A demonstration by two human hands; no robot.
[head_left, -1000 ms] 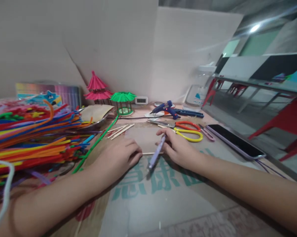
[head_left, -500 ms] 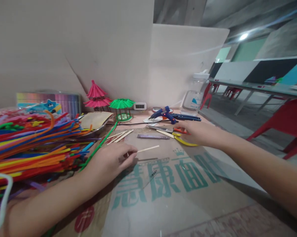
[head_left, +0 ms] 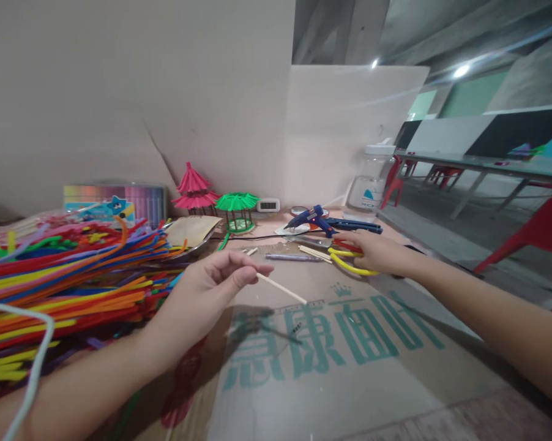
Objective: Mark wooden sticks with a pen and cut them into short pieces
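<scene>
My left hand [head_left: 225, 278] pinches a thin pale wooden stick [head_left: 281, 288] between thumb and fingers. The stick's free end slants down to the right, above the board. Farther right, my right hand [head_left: 370, 248] is closed at the handles of a pair of scissors [head_left: 343, 256] with red and yellow on the handles. The blades point left, and the fingers partly cover the handles. Close by the scissors lie several loose sticks [head_left: 313, 253] and a purple pen [head_left: 289, 258]. More short sticks [head_left: 251, 251] show just behind my left hand.
Colourful pipe cleaners [head_left: 74, 269] are heaped at left, before a marker set [head_left: 115, 205]. A pink-roofed model [head_left: 192, 190], green-roofed model [head_left: 237, 211] and small timer [head_left: 268, 205] stand at the back. Beyond my right hand are a blue glue gun [head_left: 310, 217] and a water bottle [head_left: 365, 180].
My left hand has lifted and turned the stick, so its free end now points down. My right hand has drawn the scissors a little to the right, uncovering more sticks. The view has shifted slightly.
</scene>
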